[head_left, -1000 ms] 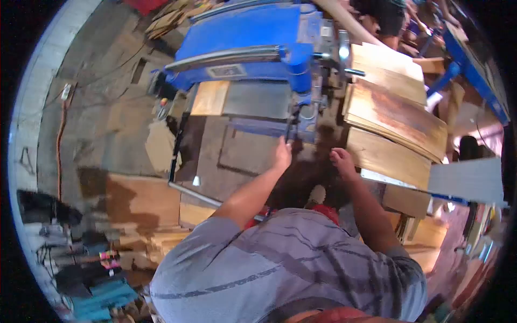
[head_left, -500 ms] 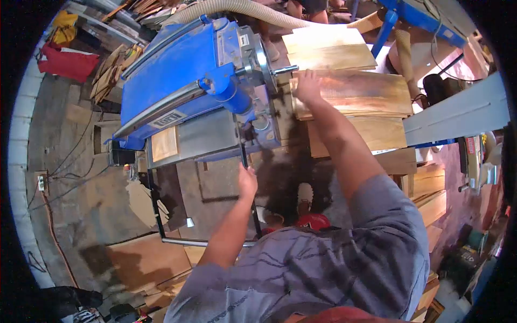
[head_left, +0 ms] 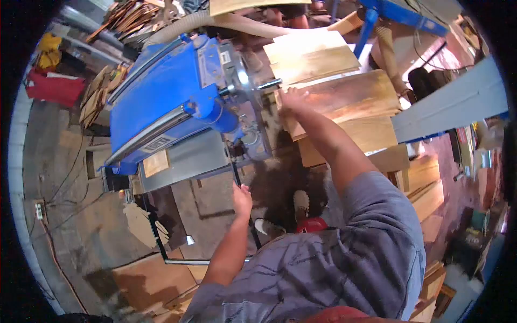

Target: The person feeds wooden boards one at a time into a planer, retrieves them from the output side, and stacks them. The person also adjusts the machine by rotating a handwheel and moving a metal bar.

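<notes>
My left hand (head_left: 242, 200) is closed around the black side rail (head_left: 235, 173) of the frame in front of a blue thickness planer (head_left: 156, 81). A pale wooden board (head_left: 156, 162) lies on the planer's grey bed (head_left: 196, 157), partly under the blue housing. My right hand (head_left: 293, 99) is at the left end of a brown board (head_left: 350, 97) on a stack, its fingers spread and touching the wood. Just above that hand is the metal crank handle (head_left: 269, 84) of the planer's handwheel (head_left: 243, 75).
Paler boards (head_left: 312, 54) lie behind the brown one. A ribbed hose (head_left: 242, 24) runs behind the planer. Near the top edge, a board (head_left: 258, 6) shows by another person's legs (head_left: 293, 19). The frame's lower bar (head_left: 199, 262) crosses near my body; cables lie at left.
The view has shifted slightly, so the planer sits lower and further left. A board has come into view at the top edge. Both hands keep their places on the rail and brown board.
</notes>
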Available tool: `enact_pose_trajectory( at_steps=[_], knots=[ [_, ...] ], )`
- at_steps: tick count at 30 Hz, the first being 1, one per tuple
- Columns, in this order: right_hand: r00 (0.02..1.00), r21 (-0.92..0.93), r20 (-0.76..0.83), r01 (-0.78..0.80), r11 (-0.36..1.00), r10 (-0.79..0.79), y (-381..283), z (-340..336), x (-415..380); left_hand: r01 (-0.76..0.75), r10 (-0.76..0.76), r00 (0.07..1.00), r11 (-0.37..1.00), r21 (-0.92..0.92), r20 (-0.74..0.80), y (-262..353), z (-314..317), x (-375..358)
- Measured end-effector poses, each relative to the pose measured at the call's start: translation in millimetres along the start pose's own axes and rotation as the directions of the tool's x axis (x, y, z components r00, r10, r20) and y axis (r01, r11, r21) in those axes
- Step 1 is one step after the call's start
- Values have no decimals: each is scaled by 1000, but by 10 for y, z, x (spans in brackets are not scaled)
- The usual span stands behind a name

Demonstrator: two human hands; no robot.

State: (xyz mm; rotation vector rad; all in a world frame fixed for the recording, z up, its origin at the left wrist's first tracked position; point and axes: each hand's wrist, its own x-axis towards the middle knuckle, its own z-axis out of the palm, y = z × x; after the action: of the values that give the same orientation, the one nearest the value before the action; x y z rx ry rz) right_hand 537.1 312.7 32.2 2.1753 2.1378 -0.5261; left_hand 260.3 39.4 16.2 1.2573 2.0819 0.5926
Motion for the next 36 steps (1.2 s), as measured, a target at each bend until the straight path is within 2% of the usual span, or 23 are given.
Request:
enact_pose_trajectory(
  at_steps=[3, 5, 8, 11, 13, 15, 16, 17, 18, 19, 20, 21, 22, 24, 25, 27, 29, 30, 32, 33, 34, 35, 36],
  knots=[
    [985, 64, -45, 167, 984, -164, 87, 235, -207, -37, 36, 999, 998, 40, 22, -92, -1, 16],
    [980, 102, -98, 181, 978, -171, 111, 265, -424, 7, -7, 1000, 1000, 4, 12, -7, 0, 11],
    [896, 15, -249, 384, 923, -369, 322, 545, -585, -1, -2, 1000, 995, -104, -30, -60, 55, 19],
    [867, 137, -345, 426, 894, -360, 478, 599, -1019, -40, 41, 999, 998, 44, -30, -113, 51, 65],
    [891, 241, -373, 361, 901, -257, 556, 650, -1394, -51, 52, 998, 998, 46, -22, -216, 63, 103],
    [867, 631, -395, 15, 776, 304, 734, 532, -1735, -64, 65, 997, 998, 27, -32, -192, 87, 167],
    [868, 632, -394, 16, 774, 303, 840, 832, -1698, -50, 50, 999, 999, 18, -9, -155, 56, 126],
    [674, 851, -370, -30, 524, 639, 932, 1417, -1552, -34, 34, 999, 999, 11, 13, -142, 21, 81],
    [417, 975, -213, 32, 219, 884, 1011, 1737, -1444, -35, 35, 999, 999, 11, 8, -144, 19, 74],
    [419, 975, -213, 39, 217, 883, 1084, 1746, -1380, -21, 21, 1000, 1000, 11, 15, -158, 22, 95],
    [685, 969, 174, 10, -248, 707, 1158, 1723, -1286, -8, 8, 1000, 1000, 11, 23, -152, 18, 118],
    [848, 763, 431, -160, -627, 308, 1198, 1711, -1258, -12, 12, 1000, 1000, 11, 20, -109, 5, 109],
    [865, 777, 351, -54, -627, 360, 1000, 1226, -1408, 19, -21, 999, 999, 28, 50, -28, -24, 87],
    [832, 824, 387, -118, -554, 398, 902, 991, -1439, 51, -55, 995, 997, 55, 78, -136, -83, 125],
    [796, 863, 413, -188, -469, 442, 888, 947, -1448, -16, 2, 994, 992, 126, 109, -387, -57, 294],
    [862, 861, 312, -79, -503, 399, 985, 998, -1502, -86, 62, 989, 980, 180, 131, -456, -55, 359],
    [979, 844, 157, -65, -532, 130, 1041, 910, -1816, -372, 382, 923, 913, 170, -35, -193, -184, 134],
    [980, 827, 176, -94, -555, 96, 1044, 976, -1974, -402, 414, 909, 904, 142, -59, 74, -314, -65],
    [997, 867, -71, 66, -493, 8, 1068, 1243, -2321, -471, 485, 868, 873, 131, -110, 496, -533, -364],
    [989, 803, 145, -103, -587, 24, 762, 831, -2697, -512, 523, 848, 850, 125, -80, 584, -591, -399],
    [998, 855, 69, -56, -516, 5, 606, 763, -3031, -542, 551, 833, 831, 123, -53, 652, -662, -444],
    [992, 891, 125, -105, -442, 16, 500, 880, -3269, -622, 633, 773, 769, 147, -42, 779, -736, -528],
    [1000, 918, 19, -16, -396, 6, 419, 1124, -3404, -654, 666, 745, 740, 158, -37, 840, -755, -576]
  ],
)
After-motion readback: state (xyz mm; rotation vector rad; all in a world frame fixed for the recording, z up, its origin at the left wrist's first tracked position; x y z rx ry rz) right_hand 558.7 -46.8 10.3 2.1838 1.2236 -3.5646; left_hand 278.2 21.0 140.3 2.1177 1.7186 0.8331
